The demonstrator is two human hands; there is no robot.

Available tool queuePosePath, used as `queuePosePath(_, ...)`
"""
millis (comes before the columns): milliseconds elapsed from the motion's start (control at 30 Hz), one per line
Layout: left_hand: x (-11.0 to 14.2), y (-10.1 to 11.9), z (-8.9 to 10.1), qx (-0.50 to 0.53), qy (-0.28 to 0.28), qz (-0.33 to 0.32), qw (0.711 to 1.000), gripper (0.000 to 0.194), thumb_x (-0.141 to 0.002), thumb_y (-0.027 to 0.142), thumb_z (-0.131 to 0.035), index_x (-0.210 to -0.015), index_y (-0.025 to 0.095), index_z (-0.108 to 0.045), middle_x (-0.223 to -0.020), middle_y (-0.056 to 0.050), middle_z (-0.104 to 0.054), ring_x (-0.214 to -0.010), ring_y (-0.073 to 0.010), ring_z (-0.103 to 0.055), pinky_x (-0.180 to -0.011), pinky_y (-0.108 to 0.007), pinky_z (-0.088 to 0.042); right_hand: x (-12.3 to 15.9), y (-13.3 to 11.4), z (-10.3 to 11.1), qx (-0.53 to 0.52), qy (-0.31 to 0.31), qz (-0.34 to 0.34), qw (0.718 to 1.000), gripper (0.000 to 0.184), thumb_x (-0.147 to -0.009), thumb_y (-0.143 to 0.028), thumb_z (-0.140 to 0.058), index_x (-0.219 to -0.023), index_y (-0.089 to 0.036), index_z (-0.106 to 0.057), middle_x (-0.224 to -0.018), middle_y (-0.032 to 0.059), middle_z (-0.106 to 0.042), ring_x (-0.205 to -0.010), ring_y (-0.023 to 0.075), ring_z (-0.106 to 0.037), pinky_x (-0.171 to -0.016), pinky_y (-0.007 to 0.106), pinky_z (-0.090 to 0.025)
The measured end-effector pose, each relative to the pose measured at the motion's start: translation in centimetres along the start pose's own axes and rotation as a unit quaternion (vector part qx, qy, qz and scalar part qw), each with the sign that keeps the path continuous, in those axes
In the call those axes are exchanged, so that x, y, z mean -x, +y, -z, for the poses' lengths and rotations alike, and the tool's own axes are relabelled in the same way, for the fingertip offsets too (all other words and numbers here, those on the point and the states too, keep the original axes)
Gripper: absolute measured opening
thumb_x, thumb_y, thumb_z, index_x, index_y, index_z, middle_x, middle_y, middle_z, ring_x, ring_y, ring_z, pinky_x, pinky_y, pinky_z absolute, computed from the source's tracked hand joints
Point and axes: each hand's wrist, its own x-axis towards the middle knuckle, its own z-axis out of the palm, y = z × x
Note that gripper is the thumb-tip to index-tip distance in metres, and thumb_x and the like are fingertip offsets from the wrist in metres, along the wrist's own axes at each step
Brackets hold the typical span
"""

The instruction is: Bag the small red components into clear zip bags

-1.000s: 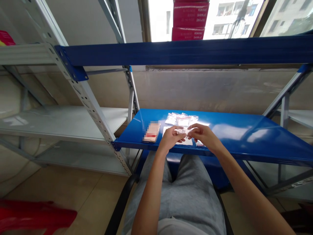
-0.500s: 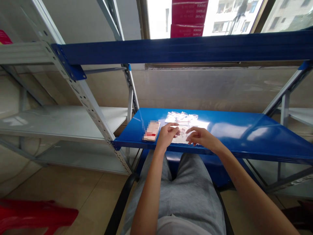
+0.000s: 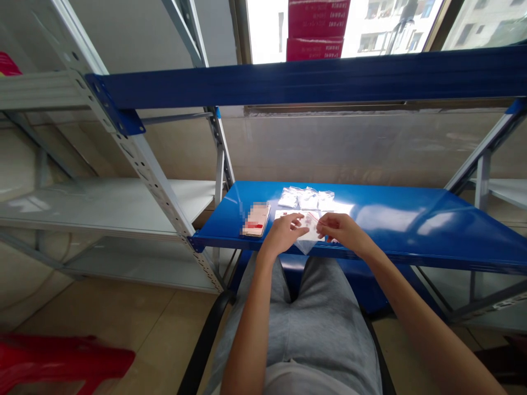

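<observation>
My right hand [image 3: 336, 226] pinches a small clear zip bag [image 3: 305, 246] with a red line along its top. The bag hangs tilted, one corner pointing down past the shelf's front edge. To its left is my left hand [image 3: 285, 231], thumb and fingers apart around a gap; whether a fingertip touches the bag is unclear. Under both hands lies a white sheet [image 3: 279, 214] with tiny reddish bits on it, mostly covered. Just behind, several clear bags [image 3: 308, 198] sit in a row, their contents too glary to make out.
A phone-like flat object [image 3: 256, 220], partly blurred out, lies left of my left hand. The blue shelf [image 3: 403, 219] stretches right. A blue beam [image 3: 288, 85] crosses above it, with red boxes [image 3: 317, 27] behind. A red object [image 3: 61, 356] stands on the floor at lower left.
The red-lined bag has come forward from the row at the back into my right hand. My left hand has shifted slightly down, and its fingers point more to the right.
</observation>
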Motion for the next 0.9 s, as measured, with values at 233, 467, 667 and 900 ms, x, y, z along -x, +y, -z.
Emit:
queuePosePath(233,0.3,1.8,-1.5,-0.112,0.050,-0.048,0.991,0.052,-0.073,0.039,-0.085,-0.118,0.018,-0.070,-0.116,-0.011,-0.072,-0.106,-0.0262,-0.067,-0.090,-0.035,-0.054,-0.4,0.4,-1.5,-0.025,0.036,0.018,0.999,0.034,-0.079,-0.051,-0.072,-0.078,-0.018,-0.066,-0.066,0.0030,-0.068,-0.057,0.0151,-0.062,-0.051,0.026,-0.049)
queuePosePath(467,0.0,1.1,-1.8,-0.123,0.070,-0.033,0.989,0.048,-0.077,0.050,-0.080,-0.112,0.017,-0.071,-0.112,-0.012,-0.071,-0.100,-0.0249,-0.069,-0.082,-0.032,-0.055,-0.5,0.6,-1.6,-0.063,-0.001,0.011,0.998,0.043,-0.086,-0.060,-0.064,-0.085,-0.017,-0.070,-0.078,0.0068,-0.072,-0.076,0.0199,-0.071,-0.057,0.026,-0.053)
queuePosePath(667,-0.1,1.0,-1.7,-0.110,0.059,-0.051,0.991,0.059,-0.079,0.045,-0.079,-0.128,0.015,-0.065,-0.124,-0.014,-0.069,-0.114,-0.0281,-0.065,-0.098,-0.039,-0.052,-0.3,0.3,-1.6,-0.078,-0.016,0.005,0.997,0.042,-0.086,-0.058,-0.065,-0.087,-0.017,-0.071,-0.080,0.0066,-0.072,-0.078,0.0197,-0.071,-0.059,0.026,-0.053)
queuePosePath(900,0.0,1.2,-1.3,-0.105,0.051,-0.051,0.992,0.049,-0.080,0.040,-0.078,-0.123,0.016,-0.068,-0.119,-0.013,-0.072,-0.111,-0.0279,-0.066,-0.096,-0.037,-0.052,0.0,-0.2,-1.8,-0.093,-0.028,-0.018,0.995,0.042,-0.085,-0.059,-0.066,-0.086,-0.018,-0.070,-0.080,0.0066,-0.073,-0.080,0.0200,-0.071,-0.063,0.026,-0.053)
